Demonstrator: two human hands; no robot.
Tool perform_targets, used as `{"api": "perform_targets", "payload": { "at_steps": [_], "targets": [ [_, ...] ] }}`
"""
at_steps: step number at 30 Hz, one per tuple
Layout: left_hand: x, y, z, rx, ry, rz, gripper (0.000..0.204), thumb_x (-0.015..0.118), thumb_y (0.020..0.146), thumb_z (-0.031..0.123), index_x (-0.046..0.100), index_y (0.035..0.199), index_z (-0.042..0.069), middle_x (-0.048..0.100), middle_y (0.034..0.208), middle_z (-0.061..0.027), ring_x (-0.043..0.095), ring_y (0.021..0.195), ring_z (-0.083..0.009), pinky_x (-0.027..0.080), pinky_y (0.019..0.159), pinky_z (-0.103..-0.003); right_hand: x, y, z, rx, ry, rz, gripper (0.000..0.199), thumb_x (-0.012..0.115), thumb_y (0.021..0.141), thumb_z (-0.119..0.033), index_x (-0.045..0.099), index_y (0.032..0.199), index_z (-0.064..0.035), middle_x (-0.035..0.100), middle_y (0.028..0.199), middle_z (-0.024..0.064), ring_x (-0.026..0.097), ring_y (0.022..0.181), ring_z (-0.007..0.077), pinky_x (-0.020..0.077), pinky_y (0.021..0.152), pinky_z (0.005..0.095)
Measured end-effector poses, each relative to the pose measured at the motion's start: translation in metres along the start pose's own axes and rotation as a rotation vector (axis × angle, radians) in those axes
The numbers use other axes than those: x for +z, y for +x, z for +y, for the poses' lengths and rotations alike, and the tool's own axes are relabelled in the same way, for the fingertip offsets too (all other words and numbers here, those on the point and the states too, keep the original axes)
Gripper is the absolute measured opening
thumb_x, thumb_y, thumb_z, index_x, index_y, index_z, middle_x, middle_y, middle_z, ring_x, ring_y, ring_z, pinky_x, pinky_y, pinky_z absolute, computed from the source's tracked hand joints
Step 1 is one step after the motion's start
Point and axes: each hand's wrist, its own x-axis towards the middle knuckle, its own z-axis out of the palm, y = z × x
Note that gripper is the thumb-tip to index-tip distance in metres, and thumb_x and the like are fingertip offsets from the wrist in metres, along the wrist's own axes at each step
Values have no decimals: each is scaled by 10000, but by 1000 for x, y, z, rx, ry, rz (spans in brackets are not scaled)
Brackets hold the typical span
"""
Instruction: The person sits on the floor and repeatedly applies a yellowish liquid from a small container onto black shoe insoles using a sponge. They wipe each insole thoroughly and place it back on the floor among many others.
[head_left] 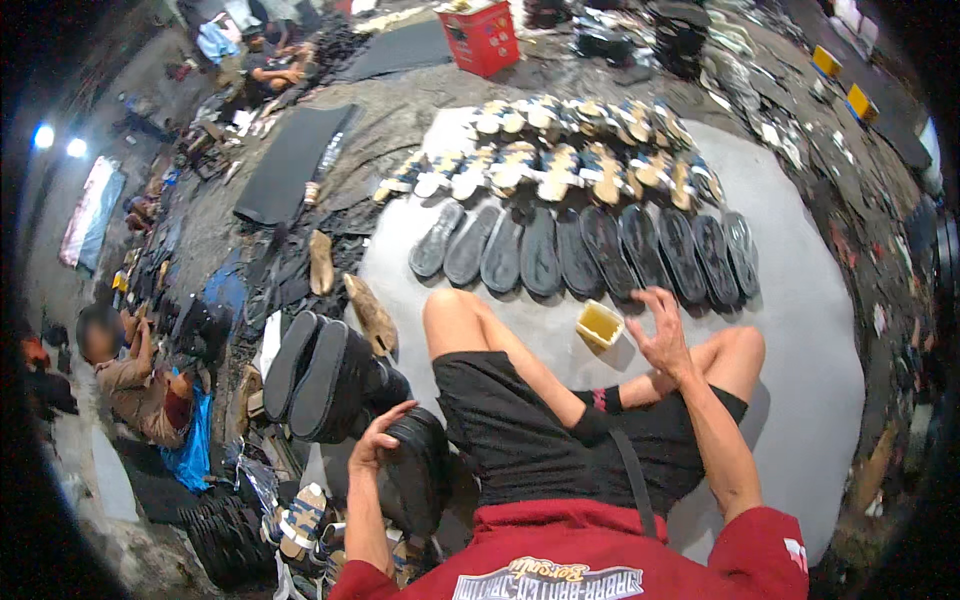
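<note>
My left hand (376, 442) is at my left side, its fingers closed round the edge of a stack of black shoe soles (418, 470). In front of my right leg, my right hand (660, 335) is raised with its fingers apart, and no object shows in it. Just left of it stands a small white tub (600, 325) with yellowish contents. A row of black soles (541, 252) lies beyond my knees on a pale sheet (810, 400). Behind that row stand several sandal uppers (560, 172) with tan bottoms and blue and white straps.
More stacked black soles (330, 380) stand left of my knee, beside wooden shoe lasts (371, 315). Finished-looking sandals (303, 522) lie at the lower left. A red bin (480, 38) stands far ahead. Another person (140, 380) sits to the left, and dark scraps cover the floor around.
</note>
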Motion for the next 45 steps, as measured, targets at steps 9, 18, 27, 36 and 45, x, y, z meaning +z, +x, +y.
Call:
{"api": "perform_targets", "payload": {
  "at_steps": [9,18,27,36,45],
  "targets": [
    [15,34,-4,-55,553,302,612,836,965,304,653,1494,55,740,1285,-68,666,1159,-152,509,1054,-323,19,-14,15,7,-138,-223,510,835,861,-243,679,1338,-153,460,1588,227,432,1486,441,372,1192,569],
    [124,-30,-81,98,1218,1014,1095,942,772,329,375,1594,-119,488,1568,-351,482,1458,-482,397,1225,-495,20,-5,10,-27,-132,-234,441,797,935,-326,710,1317,-124,457,1630,206,441,1495,415,367,1211,566],
    [147,-48,-29,214,905,1129,1025,990,739,220,407,1522,-94,616,1404,-255,620,1275,-371,479,1117,-441,45,0,10,-117,-339,-448,564,478,1097,-594,698,1447,-209,223,1792,157,210,1630,384,223,1249,640],
    [195,-35,66,354,-342,413,870,749,859,216,388,1612,-26,570,1503,-261,670,1250,-325,577,1055,-404,40,-9,16,-36,-219,-287,457,467,1135,-487,742,1401,-237,314,1762,136,264,1601,383,203,1252,593],
    [242,51,92,371,-628,57,913,359,1069,711,509,1521,-68,672,1405,-256,730,1141,-362,627,970,-482,23,-11,22,284,389,-257,675,341,1166,-536,809,1125,-51,548,1595,166,400,1512,310,247,1249,529]
  ]
}}
